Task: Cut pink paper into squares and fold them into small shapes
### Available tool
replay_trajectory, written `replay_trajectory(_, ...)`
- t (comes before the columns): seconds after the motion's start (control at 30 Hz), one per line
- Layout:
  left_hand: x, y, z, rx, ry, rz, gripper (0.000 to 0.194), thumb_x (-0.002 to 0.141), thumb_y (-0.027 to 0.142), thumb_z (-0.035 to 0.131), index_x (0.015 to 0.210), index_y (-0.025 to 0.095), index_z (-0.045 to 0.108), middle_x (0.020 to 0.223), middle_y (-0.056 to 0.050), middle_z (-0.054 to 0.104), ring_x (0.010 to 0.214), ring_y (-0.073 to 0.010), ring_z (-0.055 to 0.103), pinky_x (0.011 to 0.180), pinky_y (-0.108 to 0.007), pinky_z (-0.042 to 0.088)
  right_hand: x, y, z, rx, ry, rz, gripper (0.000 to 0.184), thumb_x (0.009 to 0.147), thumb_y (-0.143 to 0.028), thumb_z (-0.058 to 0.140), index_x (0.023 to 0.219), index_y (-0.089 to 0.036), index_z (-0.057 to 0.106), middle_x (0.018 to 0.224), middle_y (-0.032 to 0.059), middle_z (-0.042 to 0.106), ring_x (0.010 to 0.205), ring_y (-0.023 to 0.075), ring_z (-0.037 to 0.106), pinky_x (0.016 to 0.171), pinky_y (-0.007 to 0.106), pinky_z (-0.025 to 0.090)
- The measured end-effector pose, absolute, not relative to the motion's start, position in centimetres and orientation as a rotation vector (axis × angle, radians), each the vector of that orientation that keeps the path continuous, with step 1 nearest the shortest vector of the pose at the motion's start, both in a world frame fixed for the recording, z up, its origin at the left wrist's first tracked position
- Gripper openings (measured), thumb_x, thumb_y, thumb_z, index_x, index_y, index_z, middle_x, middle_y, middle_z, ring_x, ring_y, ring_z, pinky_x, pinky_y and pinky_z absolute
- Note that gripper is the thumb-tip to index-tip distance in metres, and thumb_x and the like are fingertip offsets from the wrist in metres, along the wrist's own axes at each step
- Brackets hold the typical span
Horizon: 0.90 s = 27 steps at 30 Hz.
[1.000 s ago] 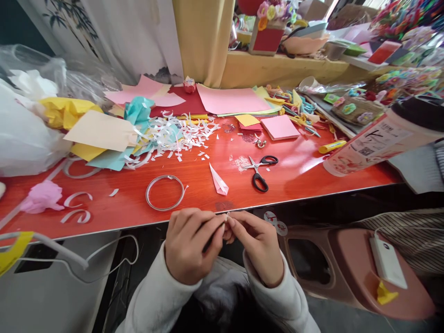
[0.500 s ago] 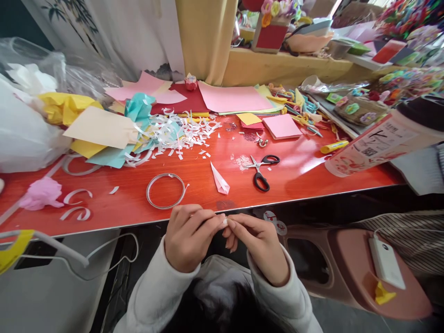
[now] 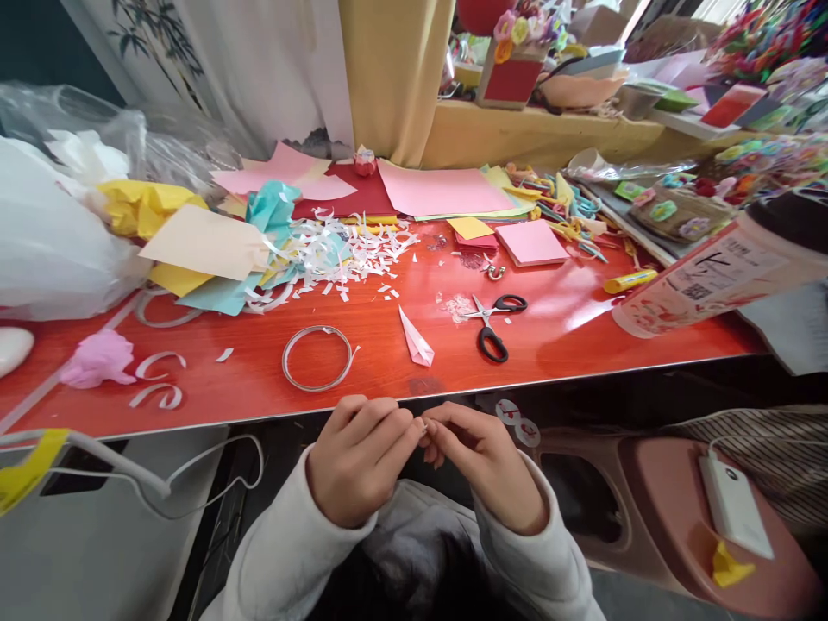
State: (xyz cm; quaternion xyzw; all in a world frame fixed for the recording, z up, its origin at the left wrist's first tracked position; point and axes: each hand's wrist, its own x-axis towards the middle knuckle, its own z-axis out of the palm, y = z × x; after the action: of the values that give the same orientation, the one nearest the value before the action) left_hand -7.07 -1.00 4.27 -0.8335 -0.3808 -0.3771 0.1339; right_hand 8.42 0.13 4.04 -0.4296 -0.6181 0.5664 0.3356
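Just off the table's front edge, my left hand [image 3: 363, 461] and my right hand [image 3: 486, 466] meet fingertip to fingertip. Both are closed in a pinch on a small white piece [image 3: 424, 425], mostly covered by the fingers; its kind I cannot make out. Beyond them on the red table [image 3: 362, 304] lies a pink folded paper cone [image 3: 417, 338]. To its left is a ring-shaped coil of narrow strip [image 3: 285, 366], and to its right are open scissors [image 3: 495, 323] with black handles.
White paper shreds [image 3: 329, 254] and coloured sheets [image 3: 443, 190] cover the back of the table. A pink paper stack [image 3: 530, 244] lies behind the scissors. At right stands a large cup [image 3: 705, 272]. A pink stool [image 3: 679, 483] holds a white power bank [image 3: 734, 504].
The camera view has shifted slightly, so the table's things sit a little further right. My hands stay together, and less of the white piece shows between the fingertips.
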Motion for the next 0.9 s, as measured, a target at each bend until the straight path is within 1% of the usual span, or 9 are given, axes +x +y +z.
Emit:
replay_trajectory(0.1,-7.4,-0.9,4.0,-2.453,-1.007,-0.956,0.012,0.074,0.007,0.049,0.078,0.01,0.059,0.073,-0.005,0.064,0.074,-0.0177,0.051,0.064,-0.032,0.037,8.4,0.1,4.3,-1.12,-1.802,1.363,0.023,0.085,-0.023,0.039,0.075,-0.014,0.058,0.067,0.0025,0.055,0.06,0.0098,0.053,0.059,0.023,0.044)
replay_trajectory(0.23,-7.6,-1.1,3.9,-2.501,-1.196,-0.977,0.011,0.074,0.01,0.045,0.074,0.011,0.056,0.07,-0.008,0.059,0.071,-0.0192,0.048,0.064,-0.034,0.038,8.4,0.1,4.3,-1.115,-1.963,1.212,0.029,0.086,-0.024,0.039,0.067,-0.014,0.058,0.065,0.0026,0.056,0.062,0.0101,0.053,0.061,0.023,0.042)
replay_trajectory(0.37,-7.8,-1.1,3.9,-2.395,-1.366,-1.041,0.016,0.075,0.009,0.04,0.062,0.014,0.049,0.059,-0.006,0.051,0.063,-0.0174,0.044,0.059,-0.033,0.038,8.5,0.2,3.8,-1.132,-1.913,1.252,0.029,0.087,-0.026,0.038,0.082,-0.014,0.063,0.066,0.0028,0.058,0.059,0.009,0.055,0.059,0.021,0.044)
replay_trajectory(0.43,-8.0,-0.9,3.8,-2.301,-1.361,-0.978,0.019,0.075,0.011,0.043,0.058,0.016,0.047,0.055,-0.004,0.048,0.058,-0.0162,0.043,0.056,-0.032,0.036,8.5,0.1,3.6,-1.128,-1.88,1.292,0.03,0.087,-0.027,0.037,0.085,-0.013,0.064,0.067,0.0033,0.058,0.058,0.0085,0.055,0.058,0.02,0.046)
replay_trajectory(0.57,-8.1,-0.7,3.6,-2.218,-1.347,-0.922,0.026,0.076,0.018,0.052,0.051,0.017,0.044,0.047,0.0,0.045,0.048,-0.0128,0.039,0.049,-0.029,0.031,8.2,-0.1,3.3,-1.098,-1.861,1.368,0.032,0.087,-0.03,0.038,0.084,-0.011,0.064,0.07,0.0044,0.058,0.056,0.0081,0.056,0.054,0.019,0.047)
replay_trajectory(0.63,-8.1,-0.8,3.6,-2.207,-1.419,-0.964,0.019,0.076,0.018,0.054,0.058,0.016,0.05,0.052,-0.001,0.051,0.051,-0.0128,0.044,0.051,-0.028,0.034,8.1,-0.1,3.3,-1.097,-1.863,1.378,0.033,0.086,-0.031,0.038,0.083,-0.011,0.064,0.069,0.0045,0.058,0.055,0.0081,0.055,0.053,0.02,0.047)
replay_trajectory(0.7,-8.2,-0.8,3.6,-2.221,-1.496,-1.059,0.008,0.077,0.013,0.052,0.07,0.015,0.056,0.062,-0.003,0.058,0.06,-0.0134,0.051,0.059,-0.027,0.041,8.0,-0.1,3.2,-1.108,-1.85,1.378,0.033,0.086,-0.031,0.038,0.083,-0.011,0.064,0.069,0.0044,0.058,0.054,0.0079,0.055,0.052,0.02,0.047)
replay_trajectory(0.73,-8.3,-0.8,3.7,-2.234,-1.52,-1.117,0.008,0.077,0.01,0.051,0.075,0.014,0.058,0.067,-0.004,0.06,0.064,-0.0135,0.053,0.063,-0.026,0.043,8.0,-0.1,3.2,-1.115,-1.839,1.378,0.033,0.086,-0.031,0.038,0.083,-0.011,0.064,0.069,0.0043,0.058,0.055,0.0079,0.055,0.052,0.019,0.047)
replay_trajectory(0.9,-9.0,-1.1,4.1,-2.194,-1.593,-1.252,0.033,0.079,-0.003,0.037,0.098,0.014,0.058,0.081,-0.005,0.064,0.076,-0.0104,0.058,0.075,-0.022,0.045,8.4,0.1,2.8,-1.125,-1.827,1.372,0.033,0.086,-0.031,0.038,0.083,-0.012,0.064,0.069,0.0038,0.058,0.055,0.008,0.055,0.053,0.02,0.047)
